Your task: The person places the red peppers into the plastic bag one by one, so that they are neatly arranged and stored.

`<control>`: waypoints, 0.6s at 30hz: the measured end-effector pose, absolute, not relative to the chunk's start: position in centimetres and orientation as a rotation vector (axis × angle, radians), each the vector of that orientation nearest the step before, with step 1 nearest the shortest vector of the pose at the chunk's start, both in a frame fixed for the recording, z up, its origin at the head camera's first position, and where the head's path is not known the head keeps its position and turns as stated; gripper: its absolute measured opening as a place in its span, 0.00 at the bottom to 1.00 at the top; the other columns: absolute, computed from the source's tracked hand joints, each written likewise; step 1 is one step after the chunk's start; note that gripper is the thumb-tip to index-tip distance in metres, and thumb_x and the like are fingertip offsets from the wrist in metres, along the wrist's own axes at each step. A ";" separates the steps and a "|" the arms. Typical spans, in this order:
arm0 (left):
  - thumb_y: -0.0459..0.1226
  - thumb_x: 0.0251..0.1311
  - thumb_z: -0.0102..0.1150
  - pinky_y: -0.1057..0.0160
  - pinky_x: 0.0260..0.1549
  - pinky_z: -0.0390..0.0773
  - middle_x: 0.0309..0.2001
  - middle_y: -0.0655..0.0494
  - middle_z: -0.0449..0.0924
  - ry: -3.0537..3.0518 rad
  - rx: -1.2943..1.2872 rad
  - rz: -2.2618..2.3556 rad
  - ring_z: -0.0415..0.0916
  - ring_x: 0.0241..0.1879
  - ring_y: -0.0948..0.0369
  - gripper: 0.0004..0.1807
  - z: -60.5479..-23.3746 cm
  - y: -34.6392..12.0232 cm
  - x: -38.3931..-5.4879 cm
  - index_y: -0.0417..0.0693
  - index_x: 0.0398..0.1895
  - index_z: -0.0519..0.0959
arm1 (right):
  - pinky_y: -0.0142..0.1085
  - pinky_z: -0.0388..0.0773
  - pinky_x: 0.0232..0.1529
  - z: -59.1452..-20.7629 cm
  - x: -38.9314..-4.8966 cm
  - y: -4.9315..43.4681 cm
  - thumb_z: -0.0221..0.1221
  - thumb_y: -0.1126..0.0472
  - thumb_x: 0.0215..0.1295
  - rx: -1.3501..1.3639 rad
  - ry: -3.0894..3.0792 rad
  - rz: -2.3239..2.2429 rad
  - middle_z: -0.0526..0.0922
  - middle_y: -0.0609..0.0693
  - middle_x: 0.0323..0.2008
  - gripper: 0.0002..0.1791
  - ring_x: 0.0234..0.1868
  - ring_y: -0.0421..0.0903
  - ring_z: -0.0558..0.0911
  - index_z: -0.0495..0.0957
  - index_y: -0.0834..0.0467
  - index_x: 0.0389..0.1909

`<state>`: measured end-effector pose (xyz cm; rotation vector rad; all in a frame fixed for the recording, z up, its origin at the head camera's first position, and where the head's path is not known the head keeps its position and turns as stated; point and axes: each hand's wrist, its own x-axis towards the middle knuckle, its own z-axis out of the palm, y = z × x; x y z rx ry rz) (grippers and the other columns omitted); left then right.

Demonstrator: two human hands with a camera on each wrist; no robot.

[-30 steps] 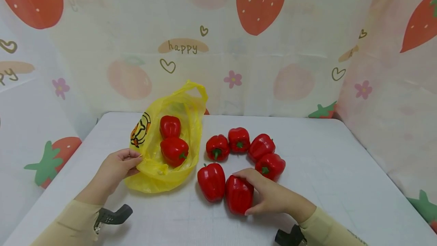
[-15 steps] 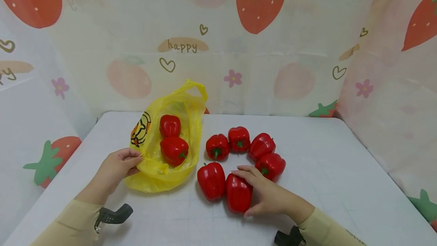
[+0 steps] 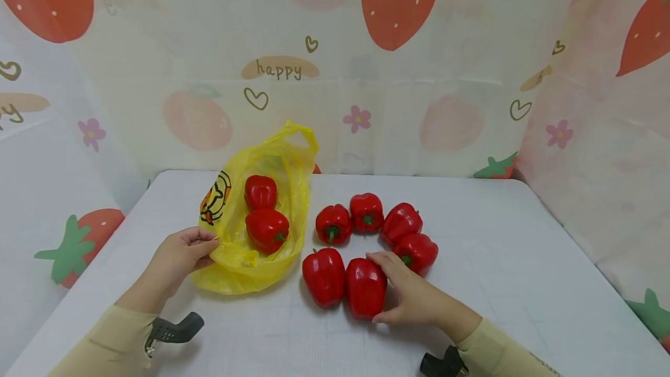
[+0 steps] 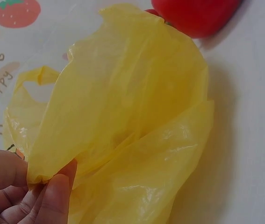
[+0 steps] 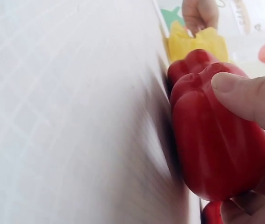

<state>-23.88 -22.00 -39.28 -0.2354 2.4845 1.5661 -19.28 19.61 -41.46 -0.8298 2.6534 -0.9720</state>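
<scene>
My left hand point(image 3: 180, 258) pinches the near left edge of a yellow plastic bag point(image 3: 230, 275), clear in the left wrist view, where thumb and fingers grip the thin film. Two red bell peppers point(image 3: 267, 230) lie inside the open bag. My right hand point(image 3: 419, 298) holds a red bell pepper point(image 3: 365, 288) from its right side. The right wrist view shows the thumb on one end of this pepper point(image 5: 221, 144) and fingers curled at the other. Just left of it is another red bell pepper point(image 3: 323, 278), its stem pointing away.
Several more red bell peppers point(image 3: 401, 224) form a curved row behind my right hand. The white table point(image 3: 523, 284) runs back to a curtain point(image 3: 335, 28) printed with strawberries. Each wrist wears a black camera mount point(image 3: 177, 329).
The bell pepper in my right hand has tipped or shifted slightly away from me, and the right fingers have resettled on it. My left hand and the bag stay put.
</scene>
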 end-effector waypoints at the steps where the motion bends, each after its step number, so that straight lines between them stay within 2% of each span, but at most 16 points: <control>1: 0.46 0.62 0.53 0.69 0.41 0.78 0.49 0.45 0.70 2.486 -0.233 1.565 0.72 0.42 0.56 0.21 -39.3 -22.0 -23.9 0.40 0.50 0.70 | 0.37 0.75 0.49 -41.5 -19.3 19.6 0.72 0.47 0.38 -0.827 2.657 -0.977 0.59 0.39 0.58 0.53 0.60 0.39 0.61 0.52 0.47 0.65; 7: 0.47 0.62 0.53 0.68 0.41 0.78 0.49 0.46 0.70 2.490 -0.227 1.561 0.72 0.43 0.56 0.21 -39.4 -22.1 -23.9 0.40 0.50 0.71 | 0.34 0.75 0.48 -41.6 -19.3 19.6 0.73 0.45 0.36 -0.786 2.659 -1.016 0.62 0.37 0.54 0.50 0.57 0.37 0.63 0.56 0.45 0.60; 18: 0.47 0.62 0.53 0.68 0.41 0.78 0.50 0.46 0.69 2.487 -0.225 1.570 0.72 0.43 0.56 0.21 -39.4 -22.2 -23.9 0.41 0.50 0.71 | 0.36 0.76 0.47 -41.3 -19.1 19.6 0.73 0.50 0.36 -0.792 2.703 -1.045 0.63 0.38 0.54 0.52 0.56 0.38 0.65 0.55 0.46 0.63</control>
